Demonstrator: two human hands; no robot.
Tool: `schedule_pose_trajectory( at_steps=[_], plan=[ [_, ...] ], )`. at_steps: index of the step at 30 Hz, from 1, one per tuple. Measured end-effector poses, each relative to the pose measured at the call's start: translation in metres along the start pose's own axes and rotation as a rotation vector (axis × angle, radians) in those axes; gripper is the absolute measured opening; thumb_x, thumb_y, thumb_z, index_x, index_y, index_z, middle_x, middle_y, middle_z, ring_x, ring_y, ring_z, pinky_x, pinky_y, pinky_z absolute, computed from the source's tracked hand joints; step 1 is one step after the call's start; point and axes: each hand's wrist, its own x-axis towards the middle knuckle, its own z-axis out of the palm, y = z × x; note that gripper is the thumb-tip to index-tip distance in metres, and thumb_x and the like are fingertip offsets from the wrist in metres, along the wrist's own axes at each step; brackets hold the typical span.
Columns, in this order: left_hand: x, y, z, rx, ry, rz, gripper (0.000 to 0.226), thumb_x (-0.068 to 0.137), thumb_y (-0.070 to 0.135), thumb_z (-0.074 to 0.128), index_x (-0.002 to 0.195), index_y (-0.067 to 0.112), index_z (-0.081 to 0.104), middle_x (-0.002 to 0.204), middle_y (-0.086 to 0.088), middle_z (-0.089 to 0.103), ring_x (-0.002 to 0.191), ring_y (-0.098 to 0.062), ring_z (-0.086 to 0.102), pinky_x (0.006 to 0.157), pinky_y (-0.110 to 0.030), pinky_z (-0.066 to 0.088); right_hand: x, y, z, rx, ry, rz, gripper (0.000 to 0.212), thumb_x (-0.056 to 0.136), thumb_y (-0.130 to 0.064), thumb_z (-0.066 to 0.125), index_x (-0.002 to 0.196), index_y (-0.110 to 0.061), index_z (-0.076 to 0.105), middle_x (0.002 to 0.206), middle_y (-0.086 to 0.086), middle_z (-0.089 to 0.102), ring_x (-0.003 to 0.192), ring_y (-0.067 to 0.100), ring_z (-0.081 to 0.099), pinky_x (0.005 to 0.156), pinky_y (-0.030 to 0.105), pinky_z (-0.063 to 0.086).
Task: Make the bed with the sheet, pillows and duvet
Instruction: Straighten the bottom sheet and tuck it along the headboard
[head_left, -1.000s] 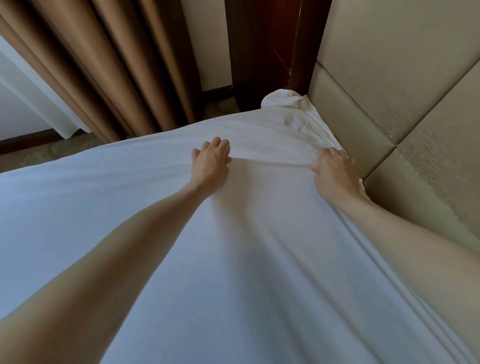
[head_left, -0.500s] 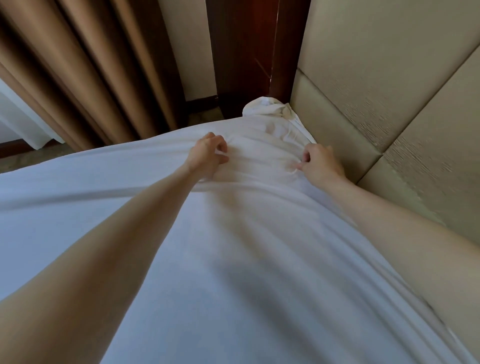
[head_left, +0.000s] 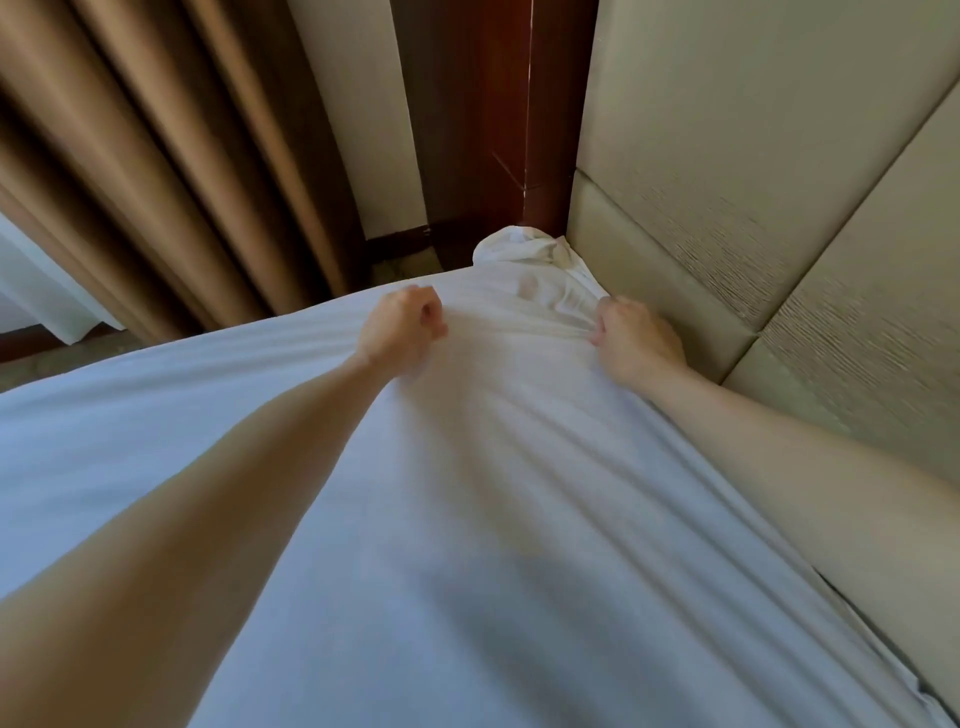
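Gripping the white sheet with both fists: left hand curled on a fold at 12 o'clock, right hand bunching cloth at 1 o'clock beside the padded headboard. Spread across the bed, corner bunched at 12 o'clock near brown curtains.

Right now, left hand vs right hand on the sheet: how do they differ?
The left hand grips the sheet toward the curtain side, away from the headboard; the right hand grips it right beside the headboard. The bunched corner lies nearer the right hand than the left. Both hands are fisted on cloth, with creases fanning back from them.
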Motion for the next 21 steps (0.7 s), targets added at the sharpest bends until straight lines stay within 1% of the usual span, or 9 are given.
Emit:
schedule_pose_trajectory(
  at_steps=[3, 6, 9, 12, 14, 16, 18, 19, 21],
  plan=[
    [0.011, 0.003, 0.006, 0.167, -0.107, -0.019, 0.021, 0.095, 0.028, 0.052, 0.095, 0.012, 0.065, 0.109, -0.009, 0.055, 0.104, -0.031, 0.052, 0.087, -0.041, 0.044, -0.001, 0.000, 0.015, -0.039, 0.076, 0.030, 0.015, 0.098, -0.016, 0.046, 0.108, -0.008, 0.051, 0.121, 0.012, 0.052, 0.115, 0.034, 0.046, 0.090, 0.044, 0.038],
    [0.019, 0.010, 0.009, 0.139, -0.225, -0.023, 0.024, 0.096, 0.028, 0.053, 0.116, 0.016, 0.054, 0.126, -0.005, 0.050, 0.113, -0.029, 0.050, 0.096, -0.041, 0.040, 0.003, 0.001, 0.028, 0.191, -0.014, 0.111, 0.013, 0.098, -0.027, 0.045, 0.094, -0.016, 0.049, 0.118, 0.007, 0.053, 0.114, 0.035, 0.043, 0.090, 0.043, 0.041],
    [0.027, 0.013, 0.001, 0.050, -0.393, -0.024, 0.049, 0.091, 0.030, 0.062, 0.136, 0.026, 0.044, 0.138, -0.001, 0.047, 0.121, -0.026, 0.049, 0.103, -0.036, 0.038, 0.017, 0.008, 0.026, 0.381, -0.030, 0.132, 0.015, 0.090, -0.032, 0.061, 0.086, -0.019, 0.053, 0.100, 0.003, 0.060, 0.103, 0.029, 0.053, 0.085, 0.038, 0.047],
    [0.038, 0.020, -0.006, 0.034, -0.352, -0.030, 0.033, 0.095, 0.033, 0.056, 0.127, 0.024, 0.060, 0.123, -0.003, 0.057, 0.117, -0.024, 0.053, 0.097, -0.030, 0.040, 0.025, 0.012, 0.016, 0.560, -0.151, 0.107, 0.023, 0.082, -0.030, 0.074, 0.092, -0.013, 0.062, 0.089, 0.000, 0.058, 0.086, 0.018, 0.054, 0.074, 0.028, 0.042],
    [0.043, 0.024, -0.001, 0.072, -0.299, -0.003, 0.028, 0.098, 0.029, 0.051, 0.120, 0.017, 0.063, 0.120, -0.008, 0.061, 0.109, -0.026, 0.057, 0.086, -0.027, 0.041, 0.027, 0.012, 0.011, 0.592, -0.188, 0.099, 0.023, 0.086, -0.030, 0.070, 0.086, -0.008, 0.065, 0.078, 0.001, 0.055, 0.078, 0.018, 0.051, 0.065, 0.027, 0.037],
    [0.046, 0.027, 0.004, 0.144, -0.355, 0.022, 0.026, 0.096, 0.032, 0.054, 0.119, 0.020, 0.059, 0.114, -0.010, 0.061, 0.094, -0.025, 0.057, 0.074, -0.024, 0.041, 0.029, 0.012, 0.012, 0.573, -0.168, 0.083, 0.022, 0.091, -0.026, 0.064, 0.085, -0.006, 0.067, 0.073, 0.001, 0.052, 0.076, 0.019, 0.048, 0.061, 0.027, 0.033],
    [0.049, 0.028, 0.002, 0.153, -0.463, 0.027, 0.031, 0.092, 0.038, 0.059, 0.120, 0.027, 0.053, 0.108, -0.008, 0.059, 0.088, -0.021, 0.054, 0.069, -0.023, 0.041, 0.031, 0.012, 0.011, 0.515, -0.182, 0.056, 0.023, 0.087, -0.030, 0.069, 0.089, -0.007, 0.068, 0.077, -0.002, 0.055, 0.081, 0.017, 0.051, 0.066, 0.026, 0.037],
    [0.050, 0.028, -0.001, 0.166, -0.502, 0.035, 0.034, 0.090, 0.040, 0.061, 0.122, 0.030, 0.051, 0.113, -0.007, 0.057, 0.092, -0.022, 0.053, 0.072, -0.023, 0.043, 0.031, 0.011, 0.010, 0.486, -0.224, 0.043, 0.030, 0.082, -0.036, 0.074, 0.091, -0.009, 0.066, 0.081, -0.003, 0.057, 0.083, 0.017, 0.053, 0.069, 0.028, 0.040],
    [0.051, 0.026, -0.006, 0.260, -0.525, 0.055, 0.043, 0.086, 0.046, 0.064, 0.125, 0.038, 0.048, 0.129, -0.004, 0.046, 0.111, -0.027, 0.049, 0.091, -0.032, 0.043, 0.031, 0.008, 0.008, 0.365, -0.326, 0.030, 0.050, 0.073, -0.050, 0.077, 0.100, -0.010, 0.061, 0.094, -0.001, 0.058, 0.091, 0.019, 0.055, 0.083, 0.032, 0.046]
  ],
)
